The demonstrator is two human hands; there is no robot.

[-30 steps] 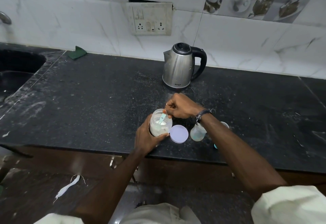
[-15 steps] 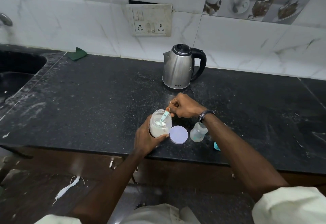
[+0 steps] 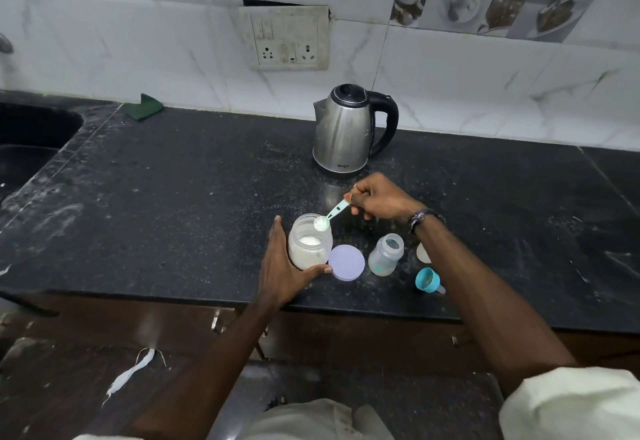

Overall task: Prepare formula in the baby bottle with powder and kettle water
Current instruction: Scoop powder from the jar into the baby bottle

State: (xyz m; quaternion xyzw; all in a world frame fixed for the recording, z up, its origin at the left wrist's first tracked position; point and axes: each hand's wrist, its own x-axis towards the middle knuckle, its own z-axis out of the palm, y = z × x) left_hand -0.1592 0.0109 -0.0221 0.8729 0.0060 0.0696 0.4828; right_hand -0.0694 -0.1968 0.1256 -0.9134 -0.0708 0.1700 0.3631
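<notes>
A clear jar of white powder (image 3: 309, 248) stands open near the counter's front edge, and my left hand (image 3: 281, 268) is wrapped around its left side and base. My right hand (image 3: 379, 201) pinches the handle of a pale teal scoop (image 3: 329, 216), whose bowl is heaped with powder and hovers over the jar's right rim. The open baby bottle (image 3: 386, 254) stands upright to the right of the jar. The jar's lilac lid (image 3: 346, 262) lies flat between them. A steel kettle (image 3: 346, 130) with a black handle sits behind.
The bottle's teal collar with teat (image 3: 428, 280) lies on its side right of the bottle, and a clear cap (image 3: 423, 253) shows behind my right forearm. A black sink (image 3: 31, 138) is at far left, with a green cloth (image 3: 144, 107) by the wall. The black counter (image 3: 173, 204) is dusted white.
My right hand has lifted the scoop out of the jar, now loaded with powder, and drawn back to the right. My left hand's grip on the jar has loosened slightly.
</notes>
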